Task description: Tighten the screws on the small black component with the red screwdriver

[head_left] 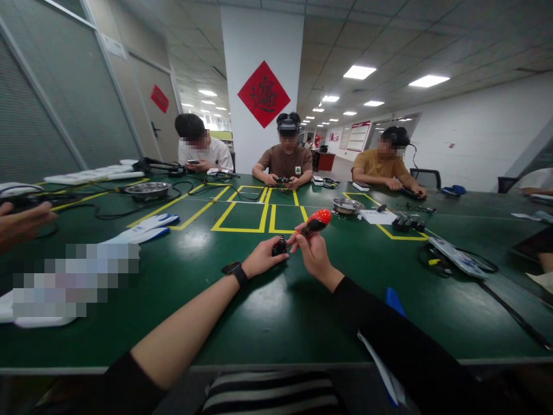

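My left hand [264, 257], with a dark watch [235, 273] on its wrist, is closed around a small black cylindrical part [280, 246] with a metallic top. My right hand [314, 253] grips a screwdriver by its red and black handle [317, 222], which points up and to the right. The screwdriver's shaft is hidden by my fingers or too small to make out. Both hands are close together above the green table [242, 323], the right fingertips beside the black part. Whether the screwdriver touches the part I cannot tell.
White gloves with blue edges [147, 229] lie to the left. A metal bowl [347, 206], a paper sheet [377, 217] and several black parts [408, 223] are at the right, near a white power strip [458, 257] with cable. Another metal bowl [148, 190] stands left. Several people sit around the table.
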A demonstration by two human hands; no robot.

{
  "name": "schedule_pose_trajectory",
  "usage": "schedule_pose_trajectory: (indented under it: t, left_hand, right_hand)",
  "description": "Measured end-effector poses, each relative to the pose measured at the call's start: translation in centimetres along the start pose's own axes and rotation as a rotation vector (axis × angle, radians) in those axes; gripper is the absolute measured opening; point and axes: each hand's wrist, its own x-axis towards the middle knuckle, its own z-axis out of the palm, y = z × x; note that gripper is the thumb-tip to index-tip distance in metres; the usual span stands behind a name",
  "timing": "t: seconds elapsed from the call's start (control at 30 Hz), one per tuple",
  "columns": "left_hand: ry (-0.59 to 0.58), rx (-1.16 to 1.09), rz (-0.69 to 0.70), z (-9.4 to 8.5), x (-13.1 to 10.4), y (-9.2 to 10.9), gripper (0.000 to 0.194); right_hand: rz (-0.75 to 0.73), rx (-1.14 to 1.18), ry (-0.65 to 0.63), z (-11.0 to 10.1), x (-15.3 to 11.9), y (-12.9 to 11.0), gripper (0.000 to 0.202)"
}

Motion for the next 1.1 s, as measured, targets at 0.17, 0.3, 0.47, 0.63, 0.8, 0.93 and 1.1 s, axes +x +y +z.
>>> schedule_pose_trajectory:
  t: [0.17,0.3,0.47,0.63,0.8,0.93,1.1]
  left_hand:
    - [0.002,-0.054,-0.018,-0.1,-0.1,-0.2,0.029]
    - [-0.013,-0.119,-0.044,-0.1,0.1,-0.3,0.027]
    - [-0.031,-0.155,-0.066,-0.2,0.1,0.1,0.025]
    - [-0.018,-0.108,-0.064,-0.3,0.0,0.4,0.022]
    - [-0.006,-0.038,-0.046,-0.2,-0.1,0.6,0.021]
    - [0.008,0.035,-0.027,-0.1,-0.3,0.8,0.019]
    - [0.008,0.059,-0.028,-0.1,-0.3,0.8,0.019]
  right_hand:
    - [0.006,0.038,0.019,0.2,-0.1,0.0,0.019]
    - [0.024,0.131,0.026,0.3,0.0,-0.2,0.02]
    - [0.121,0.408,0.067,0.6,0.5,-0.6,0.03]
    - [0.195,0.517,0.075,0.5,1.2,-0.5,0.039]
    - [0.194,0.497,0.073,0.6,1.3,0.0,0.03]
    - [0.192,0.513,0.09,0.8,1.2,0.0,0.027]
    - [0.203,0.565,0.125,0.9,1.2,0.0,0.036]
